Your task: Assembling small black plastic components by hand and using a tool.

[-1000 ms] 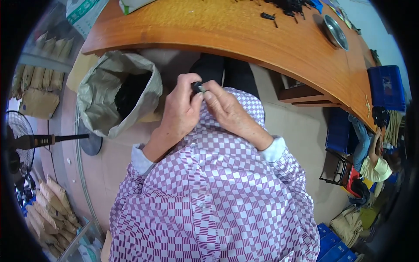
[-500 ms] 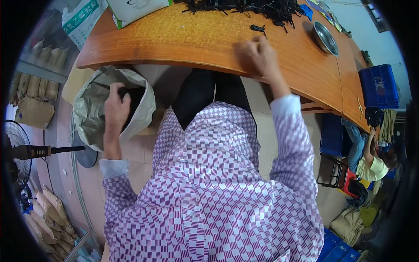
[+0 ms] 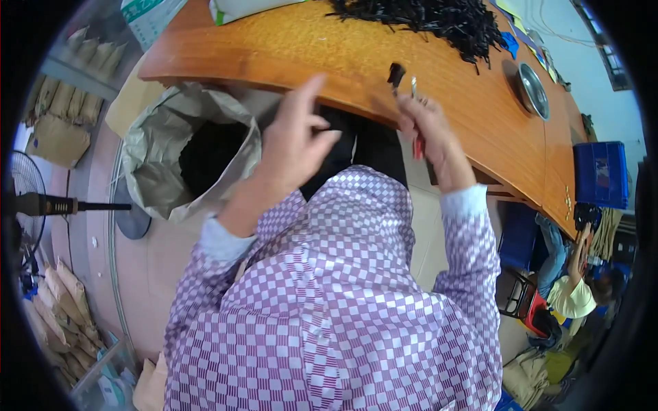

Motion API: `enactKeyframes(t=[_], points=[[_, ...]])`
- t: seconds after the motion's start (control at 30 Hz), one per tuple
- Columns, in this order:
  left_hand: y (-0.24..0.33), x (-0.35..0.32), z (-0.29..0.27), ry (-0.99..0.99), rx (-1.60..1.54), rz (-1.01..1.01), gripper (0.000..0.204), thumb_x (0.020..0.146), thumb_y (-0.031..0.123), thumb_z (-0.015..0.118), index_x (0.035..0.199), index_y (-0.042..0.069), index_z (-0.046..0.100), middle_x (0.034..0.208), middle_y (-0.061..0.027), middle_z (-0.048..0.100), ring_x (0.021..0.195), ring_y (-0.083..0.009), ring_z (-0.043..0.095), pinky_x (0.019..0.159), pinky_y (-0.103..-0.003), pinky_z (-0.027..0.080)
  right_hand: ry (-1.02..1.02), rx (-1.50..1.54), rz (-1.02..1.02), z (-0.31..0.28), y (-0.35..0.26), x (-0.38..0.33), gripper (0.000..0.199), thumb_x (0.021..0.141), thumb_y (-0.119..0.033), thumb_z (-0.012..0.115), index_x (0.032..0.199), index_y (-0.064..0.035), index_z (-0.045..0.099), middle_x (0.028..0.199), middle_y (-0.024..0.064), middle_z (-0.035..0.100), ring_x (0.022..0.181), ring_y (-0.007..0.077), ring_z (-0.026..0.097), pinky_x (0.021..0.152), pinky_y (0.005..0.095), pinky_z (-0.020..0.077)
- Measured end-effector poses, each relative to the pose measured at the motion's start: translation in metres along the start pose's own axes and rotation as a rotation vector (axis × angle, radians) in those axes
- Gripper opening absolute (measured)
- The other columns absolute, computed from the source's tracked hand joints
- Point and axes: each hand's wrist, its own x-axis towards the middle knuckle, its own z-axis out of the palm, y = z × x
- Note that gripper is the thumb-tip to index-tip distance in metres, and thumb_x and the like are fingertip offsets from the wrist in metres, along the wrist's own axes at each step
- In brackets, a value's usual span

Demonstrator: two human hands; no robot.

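My left hand (image 3: 295,144) is in the air before the table edge, right of the sack, fingers spread and blurred, with nothing seen in it. Over the table's front edge, my right hand (image 3: 432,127) is closed round a red-handled tool (image 3: 419,147) with a thin metal tip; its kind is unclear. Just beyond those fingers is a small black piece (image 3: 396,72); I cannot tell whether it touches the tool or hand. A pale open sack (image 3: 154,147) stands at the left, with a dark mass of black pieces (image 3: 211,157) inside.
A heap of thin black parts (image 3: 439,24) lies at the back of the wooden table (image 3: 288,58). To its right are a metal bowl (image 3: 533,91) and a blue bin (image 3: 600,175). A fan (image 3: 48,204) stands left; another person (image 3: 574,291) sits far right.
My left hand has come out of the sack and moved right. A red-handled tool now shows in my right hand. The view has shifted slightly.
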Motion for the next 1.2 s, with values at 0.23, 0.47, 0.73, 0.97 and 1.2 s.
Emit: enactKeyframes(t=[0.23, 0.47, 0.73, 0.97, 1.2], points=[[0.006, -0.012, 0.008, -0.322, 0.057, 0.029, 0.072, 0.075, -0.002, 0.066, 0.137, 0.011, 0.033, 0.111, -0.0180, 0.056, 0.080, -0.0233, 0.065, 0.065, -0.030, 0.052, -0.357, 0.329, 0.211, 0.047, 0.032, -0.065, 0.021, 0.092, -0.023, 0.058, 0.079, -0.0071, 0.055, 0.052, -0.0036, 0.041, 0.041, 0.0056, 0.035, 0.038, 0.0198, 0.0269], [-0.002, -0.027, 0.004, -0.279, 0.239, 0.167, 0.063, 0.079, 0.003, 0.064, 0.135, 0.009, 0.035, 0.089, -0.0187, 0.060, 0.078, -0.0289, 0.064, 0.065, -0.037, 0.050, -0.402, 0.538, 0.304, 0.054, 0.046, -0.078, 0.026, 0.095, -0.030, 0.051, 0.087, -0.0056, 0.056, 0.054, -0.0022, 0.041, 0.042, 0.0052, 0.031, 0.038, 0.0203, 0.0248], [0.014, -0.032, 0.002, -0.263, 0.093, -0.009, 0.045, 0.087, 0.004, 0.055, 0.130, 0.005, 0.039, 0.085, -0.0205, 0.060, 0.079, -0.0354, 0.062, 0.067, -0.040, 0.048, -0.236, 0.221, -0.037, 0.068, 0.037, -0.097, 0.043, 0.099, -0.042, 0.036, 0.115, -0.0043, 0.049, 0.059, -0.0008, 0.043, 0.044, 0.0049, 0.032, 0.040, 0.0204, 0.0248], [0.021, -0.039, 0.005, -0.235, -0.055, -0.167, 0.040, 0.089, 0.002, 0.052, 0.127, 0.004, 0.044, 0.090, -0.0197, 0.063, 0.080, -0.0322, 0.065, 0.068, -0.036, 0.050, -0.229, 0.009, -0.199, 0.079, 0.036, -0.101, 0.047, 0.101, -0.040, 0.032, 0.129, -0.0040, 0.039, 0.062, -0.0006, 0.043, 0.048, 0.0040, 0.035, 0.041, 0.0182, 0.0247], [0.018, -0.042, 0.011, -0.140, -0.019, -0.006, 0.037, 0.091, 0.001, 0.048, 0.127, 0.006, 0.050, 0.089, -0.0071, 0.062, 0.070, -0.0087, 0.056, 0.062, -0.023, 0.046, -0.226, 0.007, -0.295, 0.085, 0.043, -0.103, 0.042, 0.101, -0.034, 0.034, 0.131, -0.0055, 0.036, 0.062, -0.0015, 0.043, 0.048, 0.0032, 0.036, 0.041, 0.0170, 0.0252]])
